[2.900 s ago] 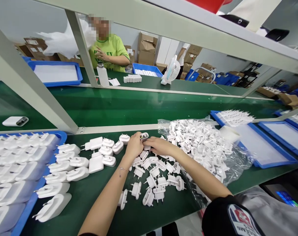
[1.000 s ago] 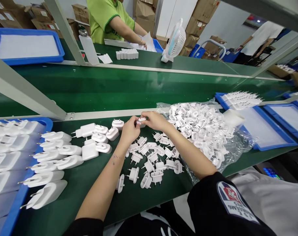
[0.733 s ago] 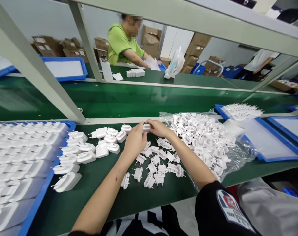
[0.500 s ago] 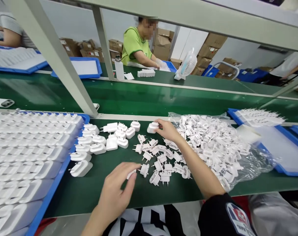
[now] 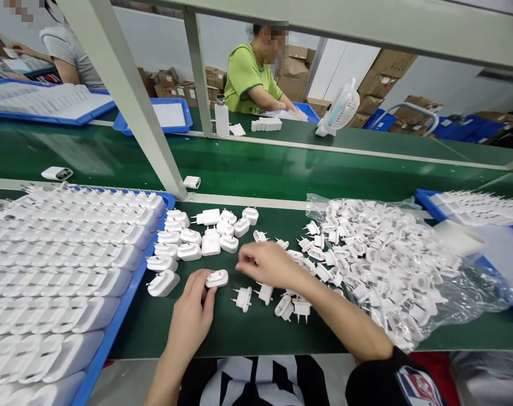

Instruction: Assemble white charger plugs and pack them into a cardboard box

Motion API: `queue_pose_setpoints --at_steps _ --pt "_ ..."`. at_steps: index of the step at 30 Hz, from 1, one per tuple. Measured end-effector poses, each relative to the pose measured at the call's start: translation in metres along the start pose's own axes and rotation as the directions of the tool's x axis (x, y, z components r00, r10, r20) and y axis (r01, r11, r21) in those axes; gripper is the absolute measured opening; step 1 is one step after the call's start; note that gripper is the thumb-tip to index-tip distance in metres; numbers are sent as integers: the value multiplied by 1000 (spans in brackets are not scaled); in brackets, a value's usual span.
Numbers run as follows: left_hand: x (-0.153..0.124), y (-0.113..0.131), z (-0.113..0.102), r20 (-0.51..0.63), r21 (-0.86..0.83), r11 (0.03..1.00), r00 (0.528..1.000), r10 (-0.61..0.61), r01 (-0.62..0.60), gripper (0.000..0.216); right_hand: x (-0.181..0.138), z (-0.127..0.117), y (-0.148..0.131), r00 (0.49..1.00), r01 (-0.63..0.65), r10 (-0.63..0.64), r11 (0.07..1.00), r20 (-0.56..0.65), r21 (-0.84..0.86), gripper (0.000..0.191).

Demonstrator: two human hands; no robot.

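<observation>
A white charger (image 5: pixel 217 278) with two metal pins is gripped between the thumb and fingers of my left hand (image 5: pixel 193 307), just above the green bench. To its right, my right hand (image 5: pixel 273 264) hovers over loose white plug heads (image 5: pixel 243 299), its fingers bent and slightly blurred. A gap shows between its thumb and fingers, and I see nothing held there. Part of the plug-head group is hidden under this hand and forearm. Behind my left hand stand several white chargers (image 5: pixel 189 252) in a loose cluster.
At left, a blue tray (image 5: pixel 125 293) bears rows of white chargers. A plastic bag (image 5: pixel 459 296) with heaped plug heads lies at right, before another blue tray (image 5: pixel 425 198). A metal post (image 5: pixel 132 101) rises behind the bench. Across it, a person in green (image 5: pixel 250 79) works near a fan (image 5: pixel 341 107).
My right hand has come nearer and left, leaving the charger spot at the back. My left hand now holds a charger instead of a small white piece. The view has swung left.
</observation>
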State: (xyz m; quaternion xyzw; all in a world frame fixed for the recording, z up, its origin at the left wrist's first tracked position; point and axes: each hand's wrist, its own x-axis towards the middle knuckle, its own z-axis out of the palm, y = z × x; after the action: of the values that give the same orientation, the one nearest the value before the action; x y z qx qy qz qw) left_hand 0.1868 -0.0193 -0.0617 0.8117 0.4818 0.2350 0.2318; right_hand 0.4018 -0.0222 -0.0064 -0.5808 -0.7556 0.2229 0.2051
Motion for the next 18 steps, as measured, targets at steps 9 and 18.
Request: queue_pose_setpoints --at_steps 9,18 --pt "30 5 15 -36 -110 993 999 -40 36 25 47 -16 87 995 -101 95 957 32 273 84" --pt "14 4 17 -31 -184 982 998 -59 52 43 49 -19 69 982 3 -68 939 176 343 82"
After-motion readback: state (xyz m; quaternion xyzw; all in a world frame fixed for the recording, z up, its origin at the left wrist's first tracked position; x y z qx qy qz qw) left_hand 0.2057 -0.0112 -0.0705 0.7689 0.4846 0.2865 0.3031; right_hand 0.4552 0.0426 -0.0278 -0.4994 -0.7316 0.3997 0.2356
